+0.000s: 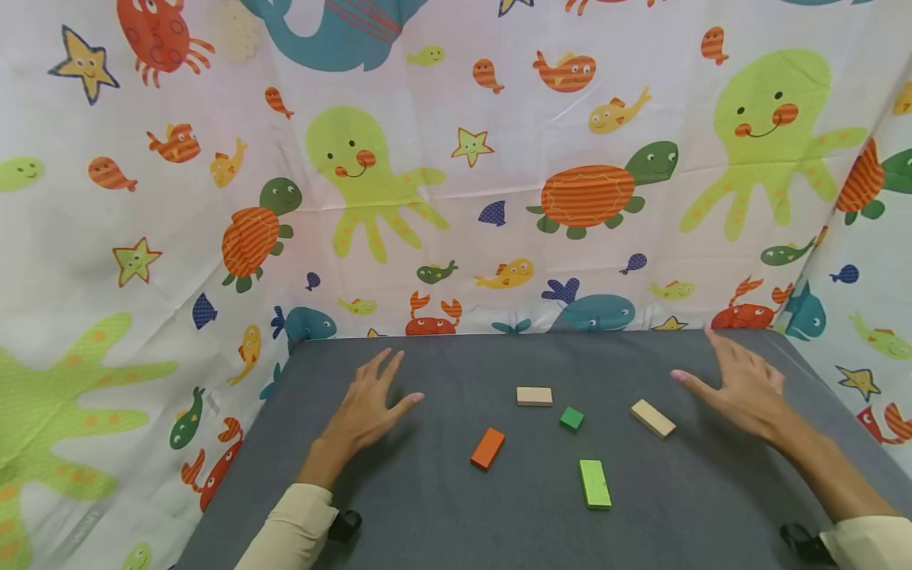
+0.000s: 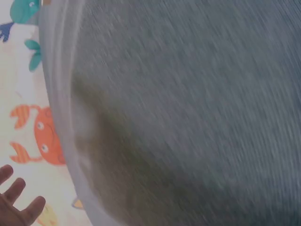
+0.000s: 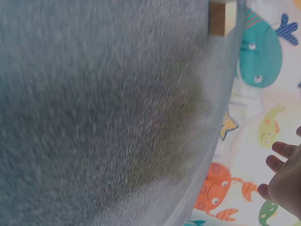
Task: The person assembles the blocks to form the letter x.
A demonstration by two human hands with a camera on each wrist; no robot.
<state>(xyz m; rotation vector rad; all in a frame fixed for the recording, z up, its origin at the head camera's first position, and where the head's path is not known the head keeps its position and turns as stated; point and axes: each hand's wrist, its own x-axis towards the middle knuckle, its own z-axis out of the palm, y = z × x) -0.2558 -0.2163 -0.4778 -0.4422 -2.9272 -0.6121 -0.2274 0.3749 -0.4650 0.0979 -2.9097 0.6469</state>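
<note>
On the grey table (image 1: 442, 507) lie several small blocks: an orange one (image 1: 488, 449), a light-green long one (image 1: 594, 484), a small dark-green cube (image 1: 571, 419), a pale wooden one (image 1: 534, 396) and a second pale wooden one (image 1: 651, 418). My left hand (image 1: 370, 404) hovers with fingers spread, left of the orange block, holding nothing. My right hand (image 1: 737, 384) is spread too, just right of the second wooden block, empty. The left wrist view shows fingertips (image 2: 19, 205) at the bottom left. The right wrist view shows fingertips (image 3: 282, 181) and a wooden block (image 3: 222, 17).
A curtain printed with sea animals (image 1: 456, 174) walls the table at the back and both sides. The table's far edge (image 1: 499, 336) runs just beyond the hands. Cream sleeves (image 1: 292, 534) cover both forearms.
</note>
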